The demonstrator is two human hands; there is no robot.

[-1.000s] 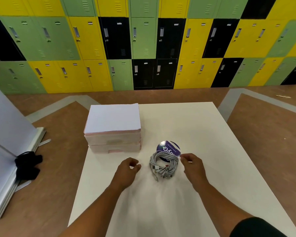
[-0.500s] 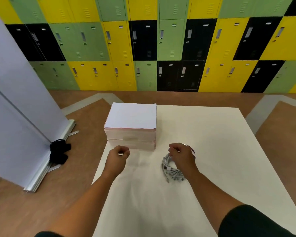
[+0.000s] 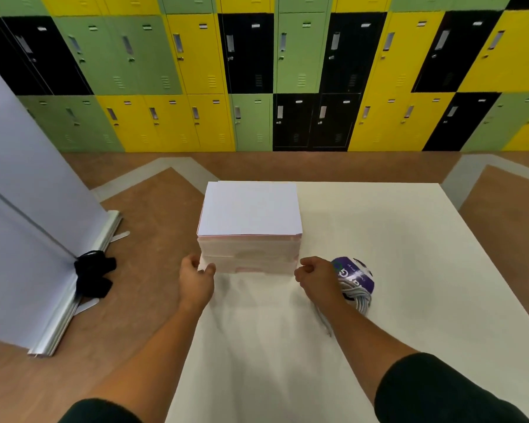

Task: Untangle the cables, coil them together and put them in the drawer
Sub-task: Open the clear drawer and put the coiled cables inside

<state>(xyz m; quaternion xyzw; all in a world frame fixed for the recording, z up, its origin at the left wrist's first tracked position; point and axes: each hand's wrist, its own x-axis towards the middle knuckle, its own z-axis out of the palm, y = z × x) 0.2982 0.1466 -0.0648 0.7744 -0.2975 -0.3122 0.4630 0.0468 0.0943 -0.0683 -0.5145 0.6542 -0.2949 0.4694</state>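
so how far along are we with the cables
Done: the cables lie in one coil on the table, against a round purple card. In hand: neither hand holds the coil; the left hand and right hand are at the front of the drawer unit, whose drawers look closed. Left: open a drawer and put the coil in.

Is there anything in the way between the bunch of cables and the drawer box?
Only the person's right hand, which is between the cable coil and the drawer unit. Otherwise the table between them is bare. The drawers look shut, so one must open first.
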